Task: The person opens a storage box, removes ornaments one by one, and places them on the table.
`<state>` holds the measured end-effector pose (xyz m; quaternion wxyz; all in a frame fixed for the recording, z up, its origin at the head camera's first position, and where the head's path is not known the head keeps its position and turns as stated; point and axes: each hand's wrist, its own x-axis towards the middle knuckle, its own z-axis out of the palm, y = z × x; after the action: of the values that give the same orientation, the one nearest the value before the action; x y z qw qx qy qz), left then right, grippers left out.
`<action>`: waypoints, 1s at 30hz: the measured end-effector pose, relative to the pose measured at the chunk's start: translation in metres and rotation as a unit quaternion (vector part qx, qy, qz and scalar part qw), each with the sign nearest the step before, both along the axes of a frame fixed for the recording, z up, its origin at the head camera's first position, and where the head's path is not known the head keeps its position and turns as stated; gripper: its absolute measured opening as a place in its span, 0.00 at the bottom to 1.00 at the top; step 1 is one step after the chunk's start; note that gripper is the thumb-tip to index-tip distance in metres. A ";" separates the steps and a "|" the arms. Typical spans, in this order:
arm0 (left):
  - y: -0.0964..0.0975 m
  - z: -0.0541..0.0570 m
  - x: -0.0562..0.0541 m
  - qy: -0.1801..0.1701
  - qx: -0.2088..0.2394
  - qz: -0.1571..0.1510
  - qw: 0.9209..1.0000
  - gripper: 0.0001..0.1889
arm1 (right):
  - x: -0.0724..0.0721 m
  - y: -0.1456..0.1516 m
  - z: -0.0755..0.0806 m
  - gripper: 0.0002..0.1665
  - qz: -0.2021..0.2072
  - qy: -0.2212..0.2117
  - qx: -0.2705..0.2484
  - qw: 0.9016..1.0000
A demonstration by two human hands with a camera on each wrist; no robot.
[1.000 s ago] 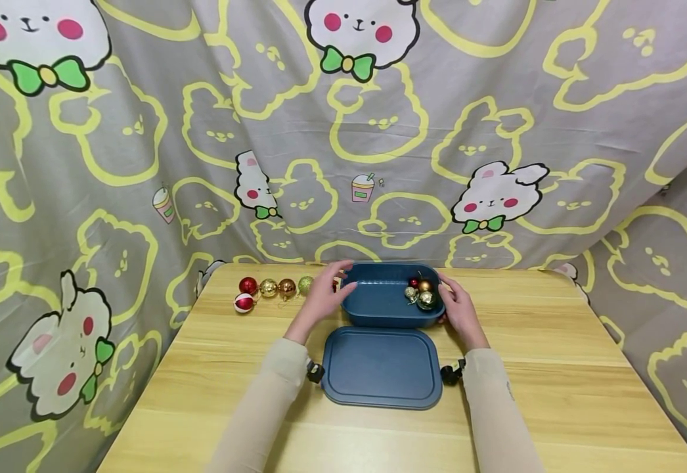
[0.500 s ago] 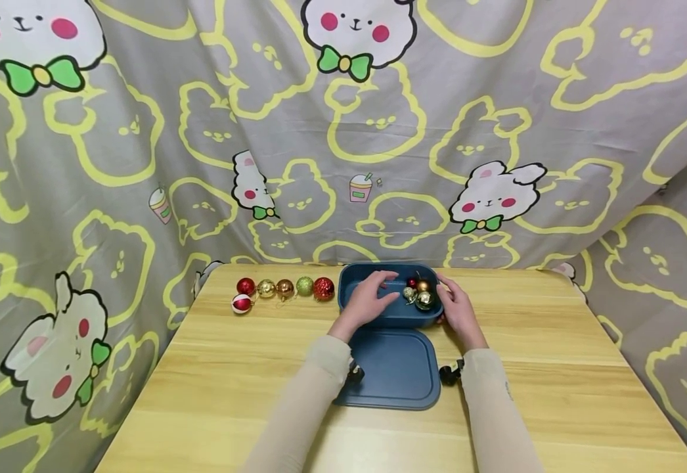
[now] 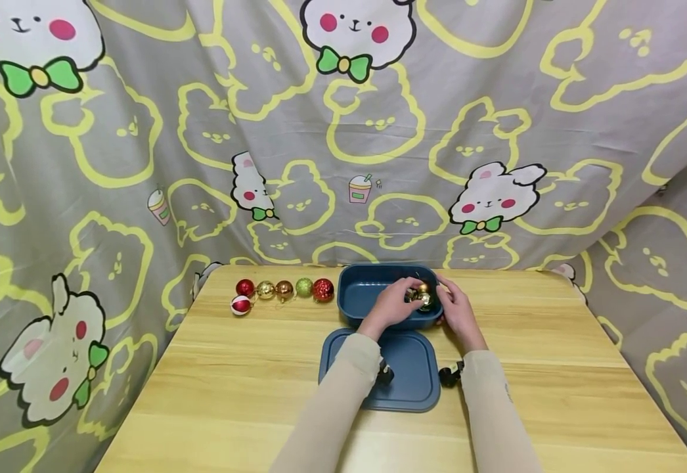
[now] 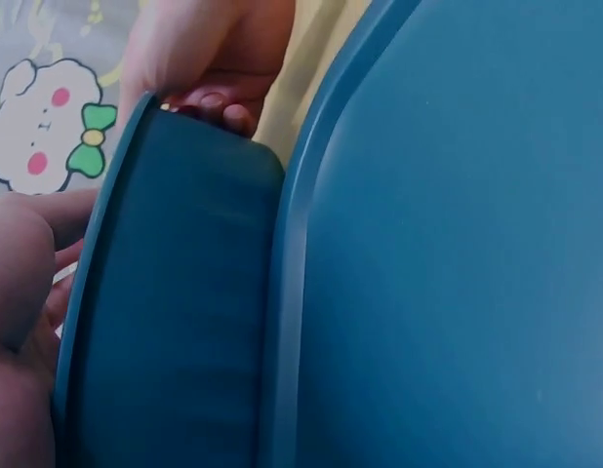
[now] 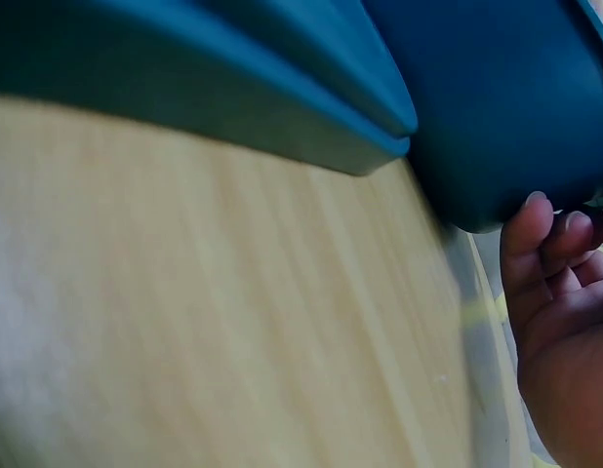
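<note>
A blue rectangular box (image 3: pixel 358 318) stands on the table with Christmas balls in its right end, among them a shiny gold one (image 3: pixel 425 301). My left hand (image 3: pixel 395 303) reaches over the near wall into the box. Its thumb and fingers are bent around the balls; whether they grip one cannot be told, and the hand covers the smaller balls. With my right hand (image 3: pixel 458 314) I hold the box's right end, thumb at the rim and fingers curled against the outer wall, as the right wrist view shows the fingers (image 5: pixel 528 234). A blue lid (image 3: pixel 408 394) lies flat in front of the box.
Left of the box several Christmas balls lie in a row, including a red glittery ball (image 3: pixel 323 290), a green ball (image 3: pixel 305 287) and a red-and-white ball (image 3: pixel 240 305). A patterned curtain (image 3: pixel 402 131) hangs behind the wooden table (image 3: pixel 556 368).
My left hand has moved right, from the box's left end across its inside to the balls, uncovering the red glittery ball. My right hand has stayed at the right end.
</note>
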<state>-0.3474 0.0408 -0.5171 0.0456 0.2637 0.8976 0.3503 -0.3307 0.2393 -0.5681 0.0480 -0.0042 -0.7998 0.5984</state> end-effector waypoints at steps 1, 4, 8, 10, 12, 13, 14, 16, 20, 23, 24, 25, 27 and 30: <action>0.002 0.000 0.000 -0.004 -0.011 0.003 1.000 0.24 | 0.000 0.000 0.000 0.32 0.000 -0.001 -0.001 1.000; 0.006 -0.001 0.001 -0.013 -0.048 0.008 0.999 0.26 | 0.000 0.000 0.001 0.32 0.001 -0.002 0.000 1.000; 0.009 -0.001 0.000 -0.021 -0.091 0.006 0.996 0.29 | 0.001 0.000 0.002 0.33 0.001 -0.001 0.002 1.000; 0.009 -0.002 0.000 -0.021 -0.102 0.004 0.995 0.29 | 0.001 0.001 0.002 0.33 0.001 -0.002 0.005 1.000; 0.010 -0.003 0.000 -0.019 -0.108 0.002 0.994 0.28 | 0.001 0.001 0.001 0.33 0.000 -0.006 0.005 1.000; 0.010 -0.003 -0.001 -0.017 -0.109 0.000 0.994 0.27 | 0.001 0.001 0.001 0.32 -0.001 -0.007 0.003 1.000; 0.010 -0.003 -0.001 -0.016 -0.108 -0.002 0.994 0.26 | 0.001 0.001 0.001 0.32 -0.001 -0.007 0.004 1.000; 0.010 -0.003 -0.001 -0.019 -0.102 -0.006 0.995 0.24 | 0.002 0.001 0.001 0.32 0.000 -0.006 0.005 1.000; 0.010 -0.004 -0.001 -0.033 -0.083 -0.005 0.996 0.17 | 0.010 -0.003 0.018 0.31 0.008 -0.012 -0.007 1.000; 0.010 -0.005 -0.001 -0.041 -0.070 -0.005 0.997 0.14 | 0.017 -0.007 0.032 0.30 0.017 -0.016 -0.016 1.000; 0.010 -0.005 -0.001 -0.042 -0.066 -0.008 0.997 0.14 | 0.018 -0.007 0.035 0.30 0.018 -0.017 -0.019 1.000; 0.009 -0.005 -0.001 -0.042 -0.063 -0.011 0.997 0.15 | 0.017 -0.006 0.033 0.30 0.018 -0.018 -0.021 0.999; 0.009 -0.005 -0.001 -0.040 -0.061 -0.017 0.997 0.15 | 0.012 -0.004 0.026 0.30 0.016 -0.016 -0.023 0.999; 0.009 -0.004 -0.002 -0.030 -0.062 -0.025 0.997 0.17 | 0.006 -0.001 0.013 0.31 0.008 -0.017 -0.019 1.000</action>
<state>-0.3490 0.0495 -0.5213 0.0980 0.2717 0.9091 0.3002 -0.3244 0.2382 -0.5551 0.0294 -0.0091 -0.7888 0.6139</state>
